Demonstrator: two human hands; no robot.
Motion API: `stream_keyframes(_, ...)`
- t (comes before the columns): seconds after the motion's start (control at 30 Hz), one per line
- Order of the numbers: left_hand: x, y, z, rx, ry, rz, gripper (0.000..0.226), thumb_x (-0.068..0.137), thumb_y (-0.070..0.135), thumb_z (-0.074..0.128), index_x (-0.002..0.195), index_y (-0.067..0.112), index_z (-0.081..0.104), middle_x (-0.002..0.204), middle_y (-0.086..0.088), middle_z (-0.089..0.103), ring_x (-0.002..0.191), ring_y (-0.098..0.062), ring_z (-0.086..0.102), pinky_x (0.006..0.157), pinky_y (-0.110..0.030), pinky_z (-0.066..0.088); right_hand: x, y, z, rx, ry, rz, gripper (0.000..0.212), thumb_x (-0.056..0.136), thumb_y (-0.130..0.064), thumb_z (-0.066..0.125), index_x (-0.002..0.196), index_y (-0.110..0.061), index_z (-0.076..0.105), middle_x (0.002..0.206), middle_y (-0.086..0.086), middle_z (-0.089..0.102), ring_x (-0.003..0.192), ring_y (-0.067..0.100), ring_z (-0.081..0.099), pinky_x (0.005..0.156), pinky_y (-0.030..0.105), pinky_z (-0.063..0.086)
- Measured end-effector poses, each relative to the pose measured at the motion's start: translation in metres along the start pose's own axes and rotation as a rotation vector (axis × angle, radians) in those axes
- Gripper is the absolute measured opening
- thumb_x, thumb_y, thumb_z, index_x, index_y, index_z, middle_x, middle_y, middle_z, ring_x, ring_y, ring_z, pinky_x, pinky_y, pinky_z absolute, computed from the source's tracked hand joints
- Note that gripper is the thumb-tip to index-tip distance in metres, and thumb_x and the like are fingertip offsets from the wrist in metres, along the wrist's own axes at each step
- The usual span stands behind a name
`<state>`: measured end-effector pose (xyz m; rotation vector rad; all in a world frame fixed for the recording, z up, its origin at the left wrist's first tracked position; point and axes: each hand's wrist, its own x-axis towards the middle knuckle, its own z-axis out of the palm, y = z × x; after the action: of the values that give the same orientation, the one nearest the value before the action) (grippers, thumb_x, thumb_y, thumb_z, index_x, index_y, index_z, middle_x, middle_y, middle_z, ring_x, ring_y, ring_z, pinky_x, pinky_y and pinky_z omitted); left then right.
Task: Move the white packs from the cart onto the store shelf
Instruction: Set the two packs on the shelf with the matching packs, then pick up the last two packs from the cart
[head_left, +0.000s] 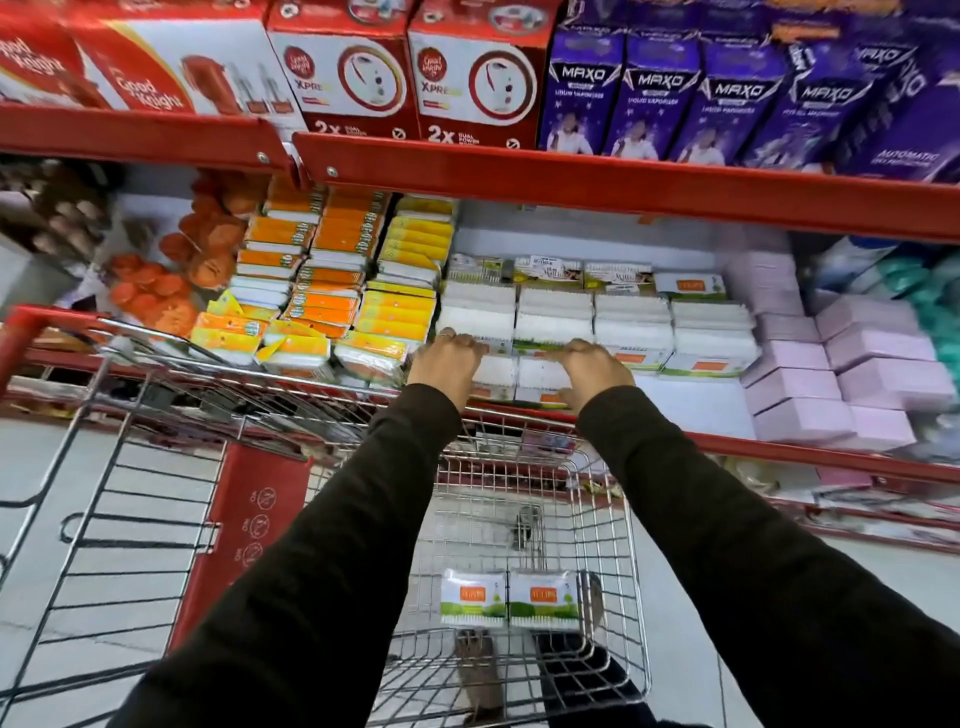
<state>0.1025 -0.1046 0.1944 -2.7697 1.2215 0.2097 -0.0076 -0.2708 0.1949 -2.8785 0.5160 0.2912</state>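
Observation:
Both arms reach over the wire cart (631, 597) to the store shelf (701, 400). My left hand (447, 364) and my right hand (592, 371) each grip a side of two white packs (519, 374) that lie side by side at the shelf's front edge. Behind them stand several stacks of the same white packs (631, 325). Two more white packs (509, 597), with orange labels and green edges, lie flat on the cart's floor.
Orange and yellow packs (332, 291) fill the shelf to the left, pink boxes (857, 374) to the right. A red shelf rail (623, 189) with red and purple boxes hangs just above. A second cart (156, 467) stands on the left.

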Motion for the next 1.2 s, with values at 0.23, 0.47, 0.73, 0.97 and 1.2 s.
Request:
stream_keyframes(0.23, -0.038, 0.006, 0.008, -0.285, 0.254, 0.004, 0.051, 0.086, -0.003, 0.061, 0.135, 0.014, 0.059, 0.134, -0.008, 0.063, 0.122, -0.030, 0.057, 0.100, -0.043, 0.051, -0.030, 0.001, 0.017, 0.193, 0.245, -0.073, 0.050, 0.082, -0.003, 0.066, 0.128, -0.022, 0.061, 0.130, 0.006, 0.055, 0.123, 0.029, 0.049, 0.107, 0.042, 0.041)
stream_keyframes(0.47, -0.122, 0.027, 0.110, -0.203, 0.158, 0.078, 0.028, 0.077, 0.022, 0.075, 0.100, 0.027, 0.061, 0.100, 0.006, 0.068, 0.091, -0.020, 0.063, 0.080, -0.035, 0.047, -0.103, -0.014, 0.113, 0.455, -0.054, 0.017, 0.046, 0.082, -0.005, 0.068, 0.122, -0.026, 0.057, 0.132, 0.002, 0.048, 0.105, 0.020, 0.060, 0.089, 0.030, 0.052)
stream_keyframes(0.73, -0.150, 0.043, 0.253, 0.005, -0.797, 0.092, 0.099, 0.090, 0.059, 0.059, 0.159, 0.013, 0.007, 0.163, -0.012, 0.019, 0.151, -0.033, 0.020, 0.127, -0.048, 0.010, -0.100, -0.014, 0.242, -0.029, -0.721, 0.063, 0.061, 0.091, -0.010, 0.062, 0.147, -0.012, 0.037, 0.146, 0.008, 0.042, 0.128, 0.029, 0.052, 0.107, 0.039, 0.044)
stream_keyframes(0.97, -0.150, 0.063, 0.291, -0.198, -0.804, 0.033, 0.078, 0.091, 0.037, 0.067, 0.148, 0.004, 0.025, 0.151, -0.013, 0.034, 0.139, -0.034, 0.035, 0.126, -0.041, 0.017, -0.108, -0.004, 0.278, -0.105, -0.755, 0.051, 0.050, 0.096, -0.003, 0.045, 0.144, -0.006, 0.031, 0.141, 0.015, 0.041, 0.123, 0.037, 0.053, 0.100, 0.046, 0.046)
stream_keyframes(1.2, -0.159, 0.056, 0.259, -0.314, -0.774, 0.046, 0.062, 0.090, 0.033, 0.070, 0.135, 0.007, 0.037, 0.136, -0.016, 0.054, 0.118, -0.036, 0.060, 0.095, -0.045, 0.052, -0.119, -0.005, 0.250, -0.041, -0.772, 0.086, 0.039, 0.096, -0.008, 0.052, 0.133, -0.007, 0.041, 0.127, 0.016, 0.058, 0.114, 0.033, 0.060, 0.097, 0.044, 0.050)
